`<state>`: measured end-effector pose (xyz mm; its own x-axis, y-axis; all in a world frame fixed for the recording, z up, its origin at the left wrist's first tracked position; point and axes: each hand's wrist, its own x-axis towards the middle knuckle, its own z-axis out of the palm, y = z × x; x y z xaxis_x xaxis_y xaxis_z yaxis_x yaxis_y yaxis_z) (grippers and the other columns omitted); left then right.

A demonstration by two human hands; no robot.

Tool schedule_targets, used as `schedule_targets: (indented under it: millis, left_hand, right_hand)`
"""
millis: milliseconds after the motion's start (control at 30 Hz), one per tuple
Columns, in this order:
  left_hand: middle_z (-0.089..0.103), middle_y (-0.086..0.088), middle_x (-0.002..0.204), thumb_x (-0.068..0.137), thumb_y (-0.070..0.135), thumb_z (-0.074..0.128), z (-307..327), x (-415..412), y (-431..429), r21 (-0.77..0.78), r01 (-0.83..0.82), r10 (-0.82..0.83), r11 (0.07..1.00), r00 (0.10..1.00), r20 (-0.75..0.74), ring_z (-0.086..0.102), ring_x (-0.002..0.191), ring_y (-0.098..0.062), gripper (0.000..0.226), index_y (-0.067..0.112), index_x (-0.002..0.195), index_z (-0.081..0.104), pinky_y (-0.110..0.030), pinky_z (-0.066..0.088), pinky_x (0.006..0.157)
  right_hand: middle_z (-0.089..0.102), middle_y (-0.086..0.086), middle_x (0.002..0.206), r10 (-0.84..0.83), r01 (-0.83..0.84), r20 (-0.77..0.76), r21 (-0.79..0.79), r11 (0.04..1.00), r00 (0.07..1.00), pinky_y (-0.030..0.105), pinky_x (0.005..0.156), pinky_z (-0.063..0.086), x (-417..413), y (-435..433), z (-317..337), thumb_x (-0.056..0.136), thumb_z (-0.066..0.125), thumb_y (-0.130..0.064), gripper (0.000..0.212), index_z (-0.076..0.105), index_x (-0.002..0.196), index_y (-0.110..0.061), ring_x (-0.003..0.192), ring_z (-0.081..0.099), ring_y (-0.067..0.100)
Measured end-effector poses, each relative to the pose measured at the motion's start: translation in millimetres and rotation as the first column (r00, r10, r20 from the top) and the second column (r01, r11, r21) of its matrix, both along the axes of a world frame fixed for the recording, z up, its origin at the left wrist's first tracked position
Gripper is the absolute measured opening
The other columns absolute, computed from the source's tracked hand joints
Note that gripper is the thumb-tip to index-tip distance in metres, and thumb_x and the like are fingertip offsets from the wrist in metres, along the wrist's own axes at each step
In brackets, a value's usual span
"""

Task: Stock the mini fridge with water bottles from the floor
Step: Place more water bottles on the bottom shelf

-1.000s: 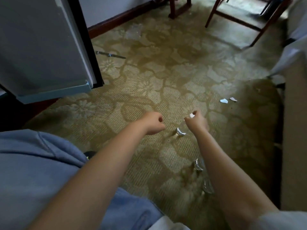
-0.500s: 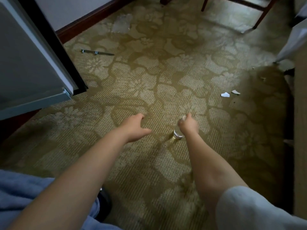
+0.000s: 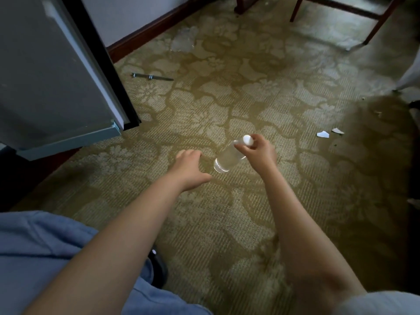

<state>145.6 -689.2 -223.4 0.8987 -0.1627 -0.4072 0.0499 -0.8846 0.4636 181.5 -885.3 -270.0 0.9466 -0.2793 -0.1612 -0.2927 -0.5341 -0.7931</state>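
Note:
A clear water bottle [image 3: 228,158] with a white cap hangs tilted above the patterned carpet, held by its neck in my right hand [image 3: 258,150]. My left hand [image 3: 189,164] hovers just left of the bottle's base, fingers spread and holding nothing. The mini fridge's open door [image 3: 52,73] fills the upper left; the fridge's inside is out of view.
A thin metal rod [image 3: 152,76] lies on the carpet near the baseboard. Two white paper scraps [image 3: 328,133] lie to the right. Wooden chair legs [image 3: 372,30] stand at the top right. My blue-clad knee [image 3: 45,258] and a dark shoe [image 3: 159,267] are at the bottom left.
My right hand has lifted the bottle off the carpet and tipped it. My left hand has opened from a loose fist. The other bottles near my right arm are out of frame.

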Motion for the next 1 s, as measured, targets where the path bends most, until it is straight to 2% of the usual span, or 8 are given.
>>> schedule_targets:
  millis: [167, 233, 367, 500, 633, 733, 900, 1000]
  left_hand:
    - [0.030, -0.001, 0.152, 0.065, 0.038, 0.082, 3, -6, 13, -0.222, -0.180, 0.169, 0.958, 0.983, -0.067, 0.029, 0.140, -0.025, 0.106, 0.022, 0.149, 0.018, -0.051, 0.032, 0.110]
    - [0.043, 0.001, 0.143, 0.059, 0.034, 0.087, 6, -12, 17, -0.379, -0.274, 0.232, 0.884, 0.961, -0.152, 0.042, 0.131, -0.025, 0.108, 0.025, 0.146, 0.023, -0.049, 0.041, 0.103]
    - [0.064, 0.007, 0.105, 0.064, 0.016, 0.084, 11, -33, 23, -0.530, -0.282, 0.197, 0.800, 0.957, -0.211, 0.061, 0.102, -0.017, 0.059, 0.031, 0.112, 0.052, -0.036, 0.053, 0.084]
    - [0.063, 0.001, 0.108, 0.068, 0.018, 0.082, 1, -48, 24, -0.575, -0.390, 0.263, 0.719, 0.919, -0.294, 0.062, 0.100, -0.017, 0.049, 0.026, 0.107, 0.053, -0.030, 0.050, 0.072]
    - [0.061, -0.007, 0.102, 0.060, 0.033, 0.087, -6, -50, 18, -0.522, -0.469, 0.354, 0.712, 0.882, -0.310, 0.062, 0.098, -0.026, 0.050, 0.023, 0.095, 0.053, -0.047, 0.053, 0.088]
    - [0.060, -0.004, 0.097, 0.062, 0.031, 0.086, -7, -54, 10, -0.504, -0.456, 0.350, 0.733, 0.889, -0.295, 0.061, 0.096, -0.027, 0.047, 0.020, 0.093, 0.052, -0.045, 0.052, 0.088]
    - [0.057, -0.004, 0.110, 0.066, 0.033, 0.083, 0, -68, -4, -0.362, -0.364, 0.325, 0.858, 0.931, -0.166, 0.054, 0.100, -0.023, 0.067, 0.011, 0.119, 0.050, -0.034, 0.045, 0.084]
    - [0.056, -0.006, 0.119, 0.066, 0.036, 0.082, 2, -76, -6, -0.342, -0.324, 0.276, 0.882, 0.944, -0.182, 0.053, 0.106, -0.024, 0.076, 0.010, 0.127, 0.046, -0.037, 0.046, 0.090]
  right_hand:
    - [0.058, -0.008, 0.070, 0.398, -0.404, 0.099, 0.052, 0.913, 0.912, 0.028, 0.061, 0.041, -9, 26, 72, 0.077, 0.076, -0.037, 0.020, 0.065, 0.083, -0.021, 0.064, 0.050, 0.010]
    - [0.061, 0.009, 0.072, 0.460, -0.475, 0.126, 0.151, 0.867, 0.879, 0.035, 0.064, 0.042, -16, 40, 85, 0.077, 0.075, -0.037, 0.026, 0.067, 0.086, -0.013, 0.067, 0.052, 0.015]
    - [0.069, 0.012, 0.086, 0.502, -0.515, 0.128, 0.317, 0.797, 0.856, 0.042, 0.079, 0.050, -31, 67, 88, 0.080, 0.073, -0.031, 0.015, 0.069, 0.088, -0.019, 0.079, 0.063, 0.019]
    - [0.070, 0.016, 0.093, 0.377, -0.399, 0.130, 0.322, 0.859, 0.917, 0.055, 0.086, 0.052, -42, 82, 77, 0.078, 0.070, -0.039, 0.025, 0.070, 0.089, -0.016, 0.091, 0.067, 0.034]
    - [0.071, 0.012, 0.094, 0.133, -0.170, 0.134, 0.326, 0.930, 0.982, 0.055, 0.080, 0.054, -55, 83, 65, 0.079, 0.067, -0.045, 0.034, 0.069, 0.091, -0.014, 0.090, 0.067, 0.031]
    - [0.071, 0.013, 0.091, 0.084, -0.121, 0.139, 0.284, 0.951, 0.987, 0.053, 0.077, 0.055, -65, 78, 58, 0.084, 0.062, -0.046, 0.038, 0.067, 0.092, -0.009, 0.086, 0.067, 0.032]
    - [0.068, 0.002, 0.094, 0.048, -0.065, 0.063, 0.308, 0.949, 0.997, 0.024, 0.066, 0.047, -89, 36, 34, 0.096, 0.050, -0.039, 0.034, 0.064, 0.108, -0.010, 0.082, 0.064, 0.015]
    - [0.065, 0.002, 0.113, -0.070, 0.073, -0.066, 0.049, 0.996, 0.995, 0.027, 0.074, 0.047, -110, -12, 1, 0.094, 0.053, -0.039, 0.038, 0.059, 0.122, -0.013, 0.097, 0.062, 0.017]
